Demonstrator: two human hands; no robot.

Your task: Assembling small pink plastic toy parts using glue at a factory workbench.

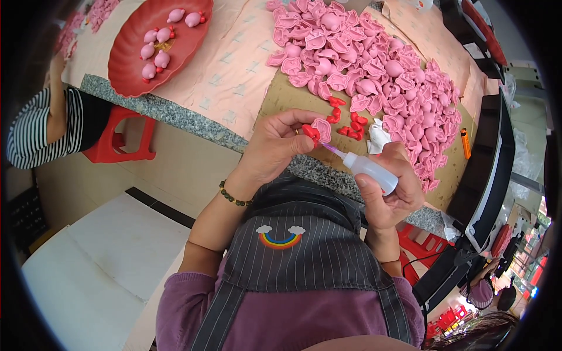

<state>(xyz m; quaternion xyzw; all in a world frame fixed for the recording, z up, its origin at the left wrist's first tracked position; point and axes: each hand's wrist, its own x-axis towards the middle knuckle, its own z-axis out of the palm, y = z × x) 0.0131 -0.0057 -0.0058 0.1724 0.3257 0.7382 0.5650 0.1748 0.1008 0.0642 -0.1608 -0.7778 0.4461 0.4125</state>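
My left hand (275, 143) pinches a small pink hollow shell piece (322, 128) together with a red plastic piece (310, 134) between thumb and fingers. In my right hand (395, 190) is a translucent white squeeze bottle (370, 167), tilted so that its thin purplish nozzle (332, 150) meets or nearly meets the pieces; I cannot tell if it touches. Just beyond, several loose red pieces (355, 126) lie on the brown board (280, 99), beside a crumpled white tissue (379, 136). A large heap of pink shell pieces (374, 64) covers much of the board.
A red scalloped tray (126, 61) with several pink-and-red assembled figures stands at the far left, on a pink cloth (225, 64) over the granite tabletop (175, 117). An orange cutter knife (465, 143) lies at the right. Another person's striped sleeve (35, 126) and a red stool (120, 137) are at the left.
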